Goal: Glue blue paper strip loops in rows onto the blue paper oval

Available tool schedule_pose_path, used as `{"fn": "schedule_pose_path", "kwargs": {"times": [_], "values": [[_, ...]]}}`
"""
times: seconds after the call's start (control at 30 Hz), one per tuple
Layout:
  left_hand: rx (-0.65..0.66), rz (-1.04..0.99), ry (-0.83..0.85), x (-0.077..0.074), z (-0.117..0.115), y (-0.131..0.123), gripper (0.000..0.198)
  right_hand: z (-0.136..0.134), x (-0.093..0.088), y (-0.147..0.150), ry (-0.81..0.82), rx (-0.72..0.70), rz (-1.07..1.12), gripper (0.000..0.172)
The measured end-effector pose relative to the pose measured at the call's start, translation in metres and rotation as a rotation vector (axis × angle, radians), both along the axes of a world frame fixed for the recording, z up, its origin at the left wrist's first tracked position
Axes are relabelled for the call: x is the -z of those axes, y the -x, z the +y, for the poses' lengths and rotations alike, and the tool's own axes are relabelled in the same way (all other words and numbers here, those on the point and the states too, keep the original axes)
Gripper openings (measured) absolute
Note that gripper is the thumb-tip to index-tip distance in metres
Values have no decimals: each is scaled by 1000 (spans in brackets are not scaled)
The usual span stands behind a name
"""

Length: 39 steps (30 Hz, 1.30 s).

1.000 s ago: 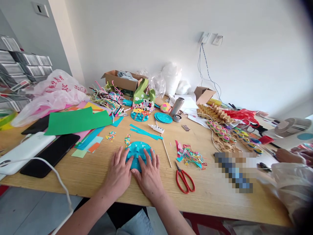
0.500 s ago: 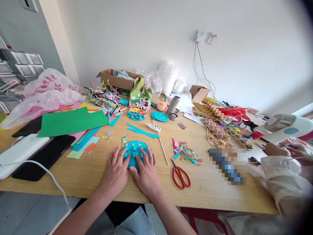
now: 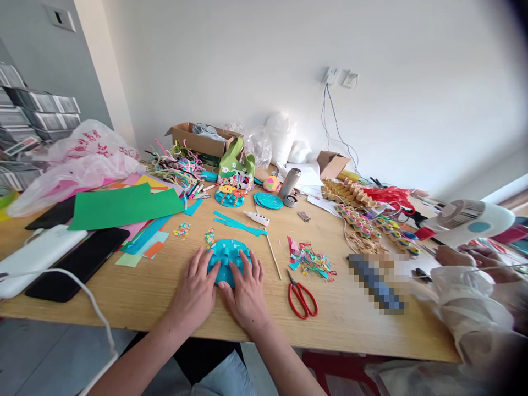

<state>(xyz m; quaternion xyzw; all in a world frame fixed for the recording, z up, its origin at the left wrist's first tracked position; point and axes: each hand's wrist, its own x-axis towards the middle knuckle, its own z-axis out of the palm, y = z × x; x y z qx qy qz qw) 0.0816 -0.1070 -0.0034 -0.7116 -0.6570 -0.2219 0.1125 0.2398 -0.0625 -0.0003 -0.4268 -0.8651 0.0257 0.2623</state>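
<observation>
A round teal paper piece [image 3: 228, 256] lies on the wooden table [image 3: 165, 297] near its front edge. My left hand [image 3: 194, 291] rests flat beside and on its left side, fingers stretched out. My right hand [image 3: 246, 291] lies flat on its right side, fingers spread over the paper. Both hands press down on it and hold nothing else.
Red scissors [image 3: 302, 298] and a wooden stick [image 3: 273, 256] lie right of my hands, paper scraps [image 3: 311, 259] beyond. Green paper [image 3: 124, 206], a black phone [image 3: 78, 264] and a white power bank [image 3: 37, 256] sit left. Another person's hands [image 3: 470, 258] work at the right.
My hands stay pressed on the teal piece. The view has shifted a little, and the other person's hands have come further into sight at the right.
</observation>
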Motion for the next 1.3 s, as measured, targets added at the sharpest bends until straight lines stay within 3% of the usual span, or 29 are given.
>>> {"fn": "schedule_pose_path", "kwargs": {"times": [0.5, 0.6, 0.83, 1.0, 1.13, 1.3], "values": [[-33, 20, 38, 4, 5, -3, 37, 5, 2, 2, 72, -49, -26, 47], [-31, 7, 19, 4, 3, -3, 37, 5, 5, -1, 65, -60, 70, 51], [9, -6, -36, 4, -1, 1, 55, 10, 0, -11, 14, 113, 514, 29], [-1, -62, -86, 1, -8, 4, 70, 14, 2, -15, 44, 143, 579, 29], [-87, -87, -165, -8, -21, 35, 64, 18, 7, -18, 77, 182, 605, 34], [-414, 10, -188, -24, -42, 117, 57, 19, 6, -18, 97, 169, 598, 36]]}}
